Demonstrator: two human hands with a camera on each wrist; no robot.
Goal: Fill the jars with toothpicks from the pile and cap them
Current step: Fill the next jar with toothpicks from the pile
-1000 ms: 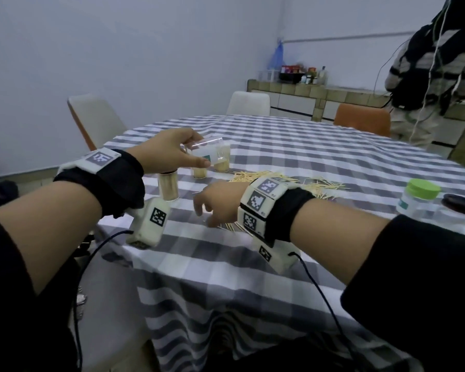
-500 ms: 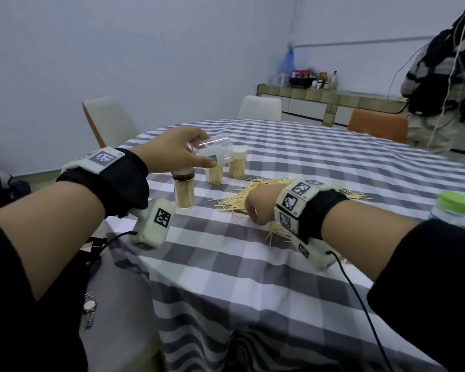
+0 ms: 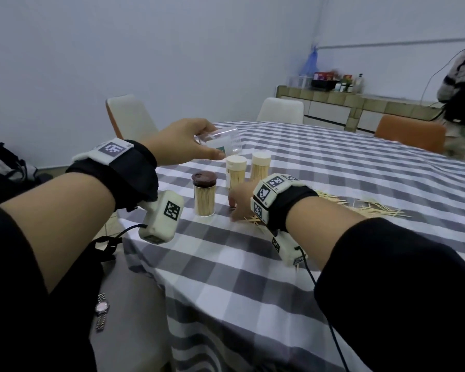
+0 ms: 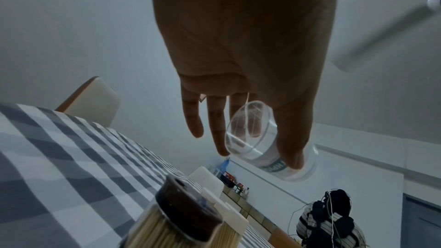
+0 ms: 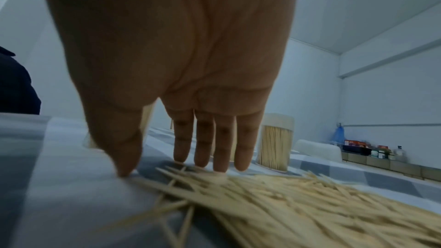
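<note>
My left hand [image 3: 211, 146] grips an empty clear jar [image 3: 223, 143] and holds it tilted on its side above the table; the jar [image 4: 260, 144] is held between thumb and fingers [image 4: 217, 129]. Three capped jars full of toothpicks stand below: one with a brown lid [image 3: 204, 194] and two with cream lids [image 3: 236, 171] [image 3: 260, 167]. My right hand [image 3: 235, 204] reaches down at the left end of the toothpick pile [image 3: 365, 206]. Its straight fingers [image 5: 203, 142] touch the toothpicks [image 5: 298, 201] on the cloth.
The checked tablecloth [image 3: 253, 277] hangs over the near edge. Chairs [image 3: 129, 116] [image 3: 279, 110] [image 3: 411, 134] stand round the table. A person [image 3: 462, 98] stands at the far right by a counter [image 3: 360, 108]. A wristwatch [image 3: 101, 311] lies at lower left, a dark bag [image 3: 3, 167] further left.
My right hand has moved left along the pile's end, closer to the capped jars. My left hand still holds the clear jar tilted above them. The head view has shifted.
</note>
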